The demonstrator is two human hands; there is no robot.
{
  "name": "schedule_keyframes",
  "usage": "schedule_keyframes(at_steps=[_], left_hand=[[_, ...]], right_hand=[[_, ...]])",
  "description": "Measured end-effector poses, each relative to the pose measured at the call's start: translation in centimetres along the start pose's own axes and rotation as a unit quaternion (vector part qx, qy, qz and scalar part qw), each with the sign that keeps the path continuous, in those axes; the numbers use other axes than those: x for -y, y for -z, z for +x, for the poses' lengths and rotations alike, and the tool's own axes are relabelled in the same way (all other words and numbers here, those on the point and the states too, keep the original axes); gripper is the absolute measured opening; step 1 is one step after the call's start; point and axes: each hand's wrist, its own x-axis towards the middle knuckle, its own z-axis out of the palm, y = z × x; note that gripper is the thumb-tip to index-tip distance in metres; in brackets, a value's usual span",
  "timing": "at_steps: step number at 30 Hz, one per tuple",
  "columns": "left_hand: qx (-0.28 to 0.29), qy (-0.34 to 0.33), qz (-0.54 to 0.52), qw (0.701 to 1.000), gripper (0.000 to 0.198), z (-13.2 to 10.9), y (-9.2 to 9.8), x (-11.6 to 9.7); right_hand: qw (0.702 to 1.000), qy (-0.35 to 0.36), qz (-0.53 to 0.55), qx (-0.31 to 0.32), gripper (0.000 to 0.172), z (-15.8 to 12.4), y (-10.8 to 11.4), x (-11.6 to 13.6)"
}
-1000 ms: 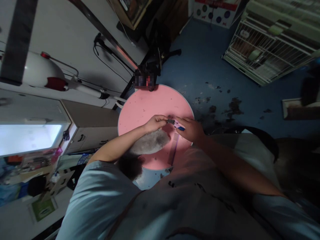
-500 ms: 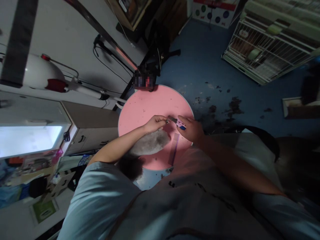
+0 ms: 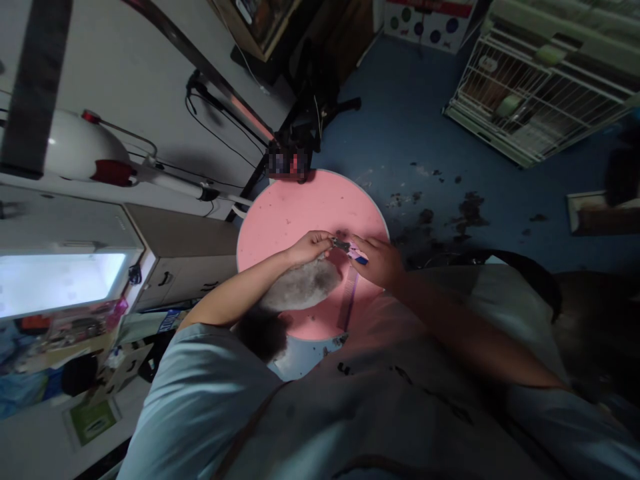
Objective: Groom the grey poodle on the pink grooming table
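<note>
A grey, furry animal (image 3: 305, 285), probably a cat, lies on the round pink table (image 3: 310, 200) under my left forearm. Its dark tail end (image 3: 263, 333) hangs by the near left edge. My left hand (image 3: 314, 247) is closed in a pinch over what seems to be one of its paws, mostly hidden by the fingers. My right hand (image 3: 381, 261) grips pet nail clippers (image 3: 356, 253) with pink and blue handles. Their metal jaws touch or nearly touch my left fingertips. A purple-backed comb (image 3: 349, 297) rests on the table beside the animal.
A metal arm (image 3: 220, 73) rises from the table's far edge, near a blurred-out item (image 3: 287, 163). The white lamp (image 3: 85, 147) reaches in from the left. Dark hair clumps (image 3: 470, 210) litter the blue floor, and a wire cage (image 3: 540, 100) stands at back right.
My right hand has moved slightly left, bringing the clippers' jaws to my left fingertips. My left hand stays almost in place, and the comb has not moved.
</note>
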Motion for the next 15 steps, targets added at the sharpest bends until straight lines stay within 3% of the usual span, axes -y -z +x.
schedule_keyframes(at_steps=[8,15], left_hand=[[0.021,-0.008,-0.011,1.000,0.024,-0.07,0.14,0.36],[0.022,0.002,-0.005,1.000,0.019,-0.04,0.15,0.10]], right_hand=[[1.000,-0.001,0.003,0.003,0.054,0.05,0.32,0.37],[0.999,-0.031,0.002,0.016,0.050,-0.06,0.21,0.46]])
